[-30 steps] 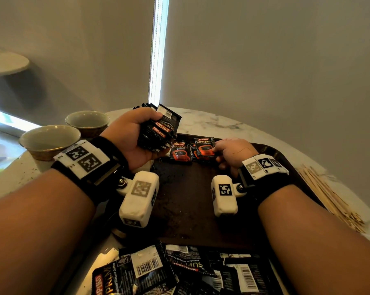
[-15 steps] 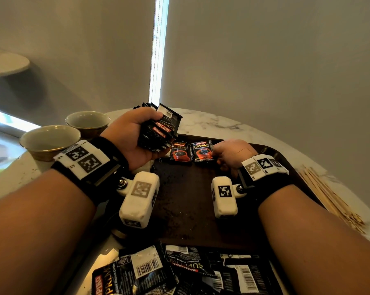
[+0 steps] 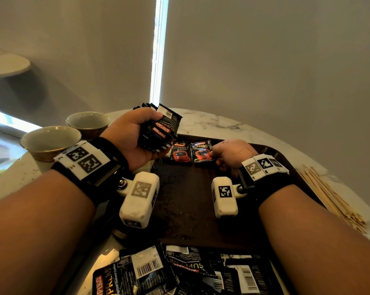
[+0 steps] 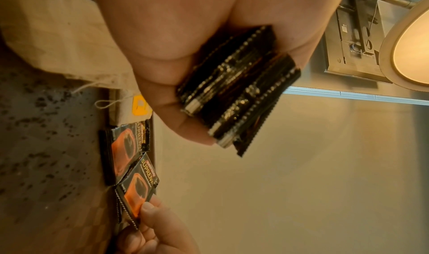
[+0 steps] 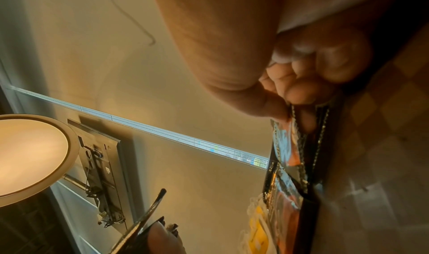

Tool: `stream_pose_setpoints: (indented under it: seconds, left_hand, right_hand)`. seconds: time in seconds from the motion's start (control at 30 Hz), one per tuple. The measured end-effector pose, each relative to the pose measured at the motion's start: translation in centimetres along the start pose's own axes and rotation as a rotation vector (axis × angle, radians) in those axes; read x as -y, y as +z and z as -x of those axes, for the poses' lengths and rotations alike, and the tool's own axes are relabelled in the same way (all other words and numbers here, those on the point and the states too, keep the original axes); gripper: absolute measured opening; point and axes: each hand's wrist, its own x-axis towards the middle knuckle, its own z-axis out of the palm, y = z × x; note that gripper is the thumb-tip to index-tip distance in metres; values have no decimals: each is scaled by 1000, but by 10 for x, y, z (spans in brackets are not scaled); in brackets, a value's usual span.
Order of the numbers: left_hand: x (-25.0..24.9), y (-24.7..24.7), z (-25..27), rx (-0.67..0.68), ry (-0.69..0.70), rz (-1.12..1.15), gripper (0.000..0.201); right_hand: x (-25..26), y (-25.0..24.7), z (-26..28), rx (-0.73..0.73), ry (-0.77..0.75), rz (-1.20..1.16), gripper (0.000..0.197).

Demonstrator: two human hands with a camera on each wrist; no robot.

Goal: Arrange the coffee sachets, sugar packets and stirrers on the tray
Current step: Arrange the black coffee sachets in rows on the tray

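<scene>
Leftmost, at nine o'clock on the worktop [image 3: 222, 124]: two ceramic bowls [image 3: 50, 139], side by side, off the tray. Next, left hand [image 3: 133, 137] raised over the tray's ten o'clock corner, fingers [image 4: 162, 96] clenched round a thick stack of coffee sachets [image 3: 158, 130], serrated edges fanned out in the left wrist view. Centre: dark brown tray [image 3: 190, 209], with two coffee sachets at twelve o'clock along its far rim, face up and touching; the left sachet [image 3: 179, 153] lying free, the right sachet [image 3: 201, 151] pinched at its corner by the right hand [image 3: 233, 154], thumb and fingertip [image 4: 148, 212] grasping the edge. At six o'clock, overlapping the near rim: a loose heap of sachets [image 3: 169, 271]. Rightmost, at three o'clock off the tray: wooden stirrers [image 3: 328, 199] in a bundle on the worktop.
</scene>
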Motion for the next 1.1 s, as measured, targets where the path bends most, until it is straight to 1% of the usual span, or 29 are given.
stream_pose_setpoints:
  seconds: [0.1,0.27,0.43,0.5,0.57,0.63,0.73,0.83,0.97,1.1]
  left_hand:
    - [0,0,0,-1,-1,2,30]
    - [0,0,1,6,-2,-5,33]
    - [0,1,1,5,-8,1,34]
    - [-1,0,1,1,-8,3,36]
    - [-1,0,1,2,-9,0,34]
    - [-1,0,2,3,-13,-2,32]
    - [-1,0,2,-6,-11,-5,34]
    - [-1,0,2,1,-14,-9,30]
    - [0,1,2,3,-16,-16,29]
    - [0,2,3,1,-18,-18,28]
  right_hand:
    - [0,-1,2,17,-9,0,12]
    - [-1,-1,4,37,6,-66,8]
    - [5,-3,8,82,68,-62,12]
    - [5,-2,8,60,93,-57,18]
    - [2,0,5,15,86,-92,23]
    - [0,2,2,-15,66,-131,21]
    - [0,2,2,-21,48,-195,20]
    - [-1,3,2,-15,46,-249,24]
    - [1,3,1,-14,47,-253,26]
    - [1,3,0,-2,54,-243,25]
